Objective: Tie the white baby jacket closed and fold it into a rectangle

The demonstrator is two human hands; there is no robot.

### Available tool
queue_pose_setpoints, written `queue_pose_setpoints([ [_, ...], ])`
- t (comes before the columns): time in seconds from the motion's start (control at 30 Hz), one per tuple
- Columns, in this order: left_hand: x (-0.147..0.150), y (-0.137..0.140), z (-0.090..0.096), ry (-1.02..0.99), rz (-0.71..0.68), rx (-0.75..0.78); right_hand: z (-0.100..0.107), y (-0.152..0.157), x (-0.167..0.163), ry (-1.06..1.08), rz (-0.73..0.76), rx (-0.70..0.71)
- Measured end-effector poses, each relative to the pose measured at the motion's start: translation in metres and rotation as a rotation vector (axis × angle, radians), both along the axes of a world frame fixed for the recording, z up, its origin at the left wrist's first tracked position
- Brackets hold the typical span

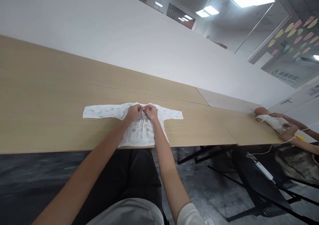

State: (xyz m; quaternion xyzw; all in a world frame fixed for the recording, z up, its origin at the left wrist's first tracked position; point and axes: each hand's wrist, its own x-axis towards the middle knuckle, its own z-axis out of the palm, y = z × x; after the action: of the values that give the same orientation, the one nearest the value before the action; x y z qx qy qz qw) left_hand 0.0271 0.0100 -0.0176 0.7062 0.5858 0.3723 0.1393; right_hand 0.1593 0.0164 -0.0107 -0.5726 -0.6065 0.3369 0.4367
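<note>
Left hand [134,113], right hand [151,112] side by side, both pinching neckline of baby shirt [139,132] spread flat on table [50,118]

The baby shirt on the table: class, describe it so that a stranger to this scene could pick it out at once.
Start at the long wooden table and go to its near edge. The baby shirt lies flat there, sleeves spread, with the left hand and right hand pinching its front near the collar. It is white with small pale prints, unlike the doll far to the right.
</note>
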Motion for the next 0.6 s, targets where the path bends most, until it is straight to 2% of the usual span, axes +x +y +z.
queue_pose_setpoints([
  [0.2, -0.001, 0.0, 0.002, 0.164, 0.048, -0.021, 0.001, 0.002, 0.001, -0.01, -0.068, -0.011],
  [0.43, -0.003, -0.01, 0.008, 0.38, 0.088, -0.054, -0.002, -0.002, 0.002, -0.281, -0.054, 0.08],
  [0.6, -0.002, -0.02, 0.012, 0.438, 0.058, -0.075, 0.002, -0.005, -0.001, -0.413, -0.015, 0.071],
])
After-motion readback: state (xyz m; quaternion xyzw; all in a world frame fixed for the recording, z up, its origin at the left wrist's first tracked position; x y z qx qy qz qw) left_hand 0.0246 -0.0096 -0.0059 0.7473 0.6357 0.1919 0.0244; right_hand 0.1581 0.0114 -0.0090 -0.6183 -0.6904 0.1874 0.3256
